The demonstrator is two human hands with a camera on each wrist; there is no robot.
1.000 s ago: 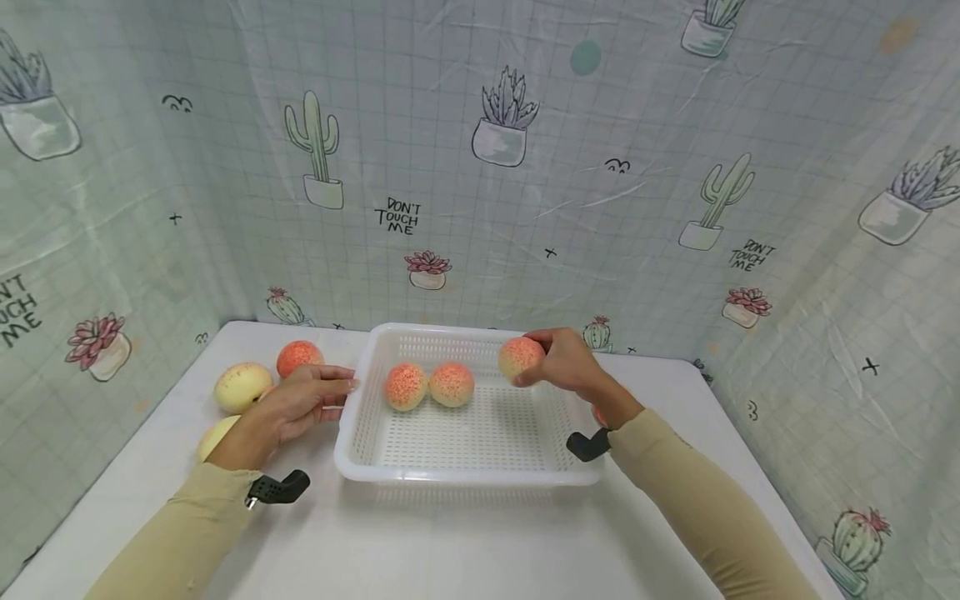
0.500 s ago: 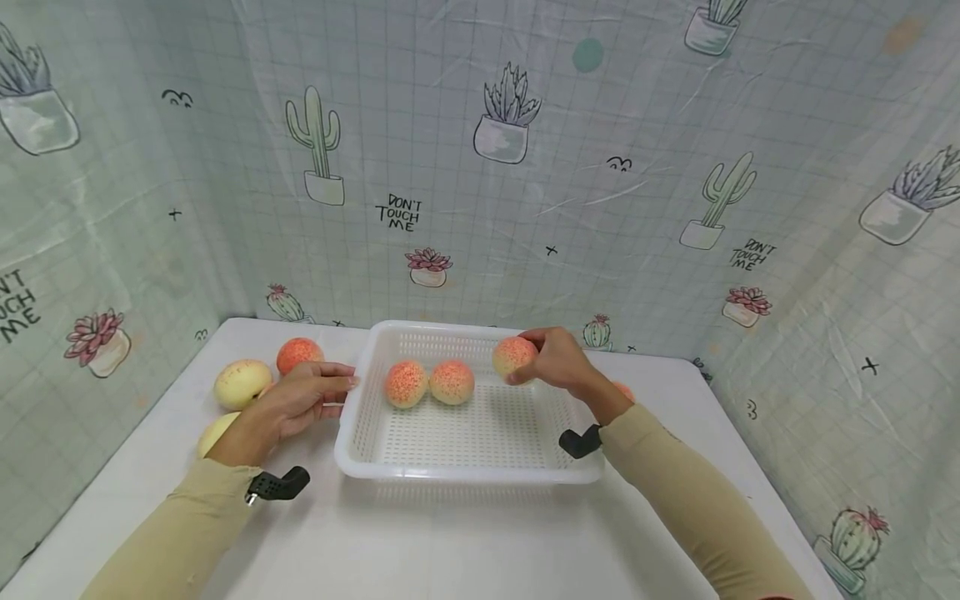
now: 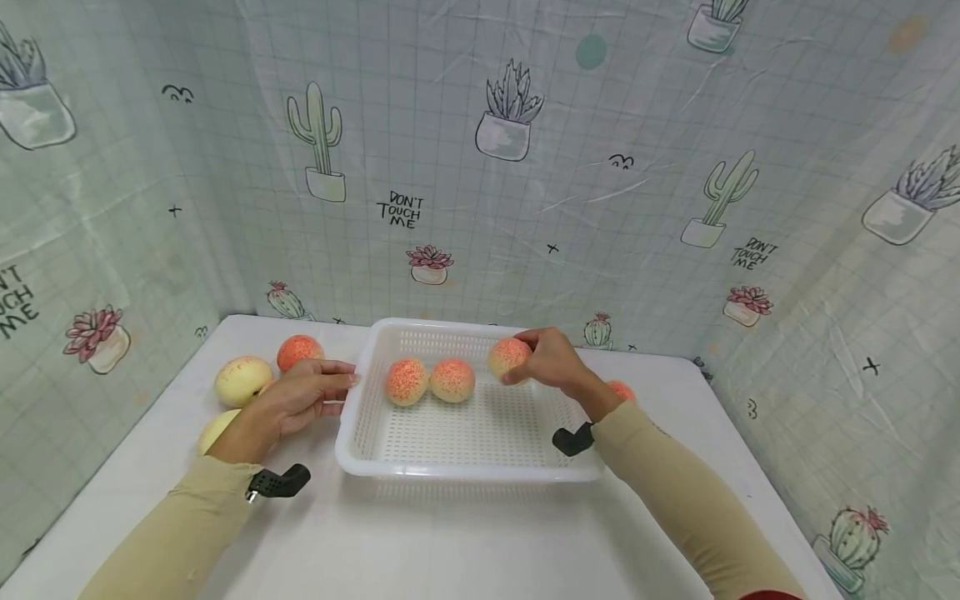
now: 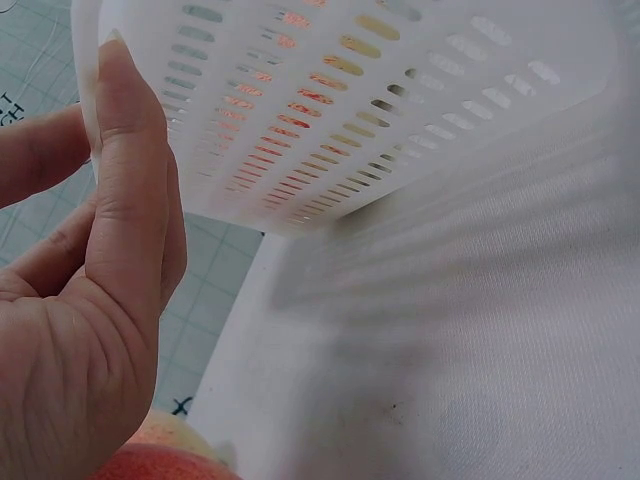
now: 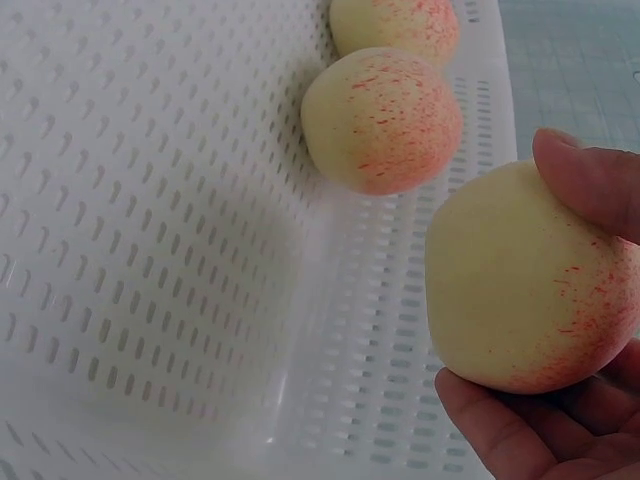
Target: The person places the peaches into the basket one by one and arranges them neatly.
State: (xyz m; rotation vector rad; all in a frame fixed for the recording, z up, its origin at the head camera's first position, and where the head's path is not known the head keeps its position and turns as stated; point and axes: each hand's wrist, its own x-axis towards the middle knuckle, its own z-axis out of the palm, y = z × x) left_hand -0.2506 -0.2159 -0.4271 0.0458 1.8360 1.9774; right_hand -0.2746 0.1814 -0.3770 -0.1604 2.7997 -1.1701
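Note:
A white plastic basket (image 3: 465, 473) with perforated walls stands on the table, two peaches inside at its left: one peach (image 3: 407, 382) and beside it another peach (image 3: 452, 381). My left hand (image 3: 300, 400) is at the basket's left rim; in the left wrist view the thumb (image 4: 130, 150) lies along the outer wall and a finger reaches the rim's edge. My right hand (image 3: 555, 362) grips a third peach (image 5: 530, 280) over the basket's back right part, thumb on top and fingers underneath. This peach is apart from the two inside.
Left of the basket lie a red peach (image 3: 300, 353), a pale yellow peach (image 3: 243, 381) and another pale one (image 3: 217, 429), partly behind my left wrist. A reddish peach (image 3: 621, 390) shows beyond the right forearm. A patterned curtain (image 3: 480, 208) surrounds the table (image 3: 420, 550).
My right hand has shifted slightly left over the basket with its peach, uncovering more of the peach at the right. My left hand stays at the rim.

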